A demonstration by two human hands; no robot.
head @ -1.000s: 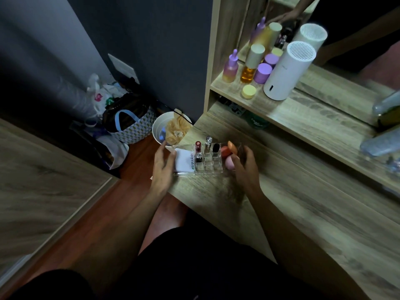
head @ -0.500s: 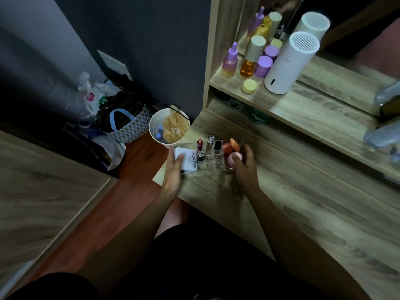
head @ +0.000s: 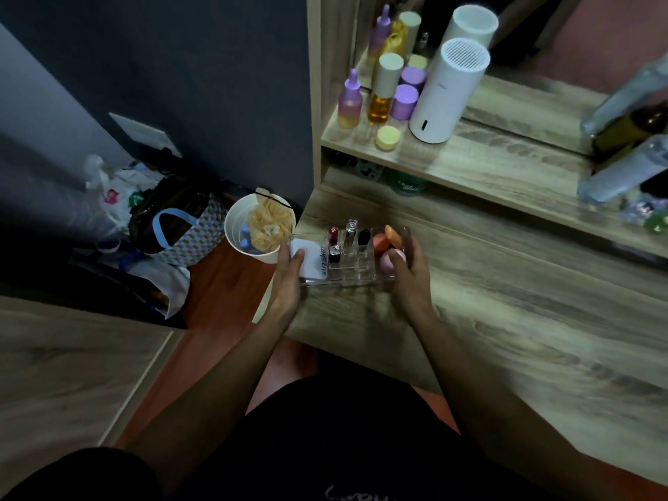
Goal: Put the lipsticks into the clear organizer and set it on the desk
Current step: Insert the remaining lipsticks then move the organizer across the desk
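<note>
The clear organizer [head: 356,274] rests at the left end of the wooden desk [head: 506,301]. Several lipsticks [head: 350,237] stand upright in its small middle slots. A white packet [head: 312,262] fills its left section, and orange and pink makeup sponges [head: 387,247] fill its right section. My left hand [head: 289,280] grips the organizer's left end, thumb on the white packet. Its right end is held by my right hand [head: 410,276], thumb against the pink sponge.
A raised shelf [head: 470,160] behind holds purple and amber bottles [head: 379,95] and a white cylinder device [head: 448,92]. A white bin [head: 235,229] with crumpled paper and a patterned bag [head: 180,229] sit on the floor to the left, just past the desk edge.
Both hands have kept their hold on the organizer's ends, and it stays at the same spot on the desk; only the camera view has shifted slightly.
</note>
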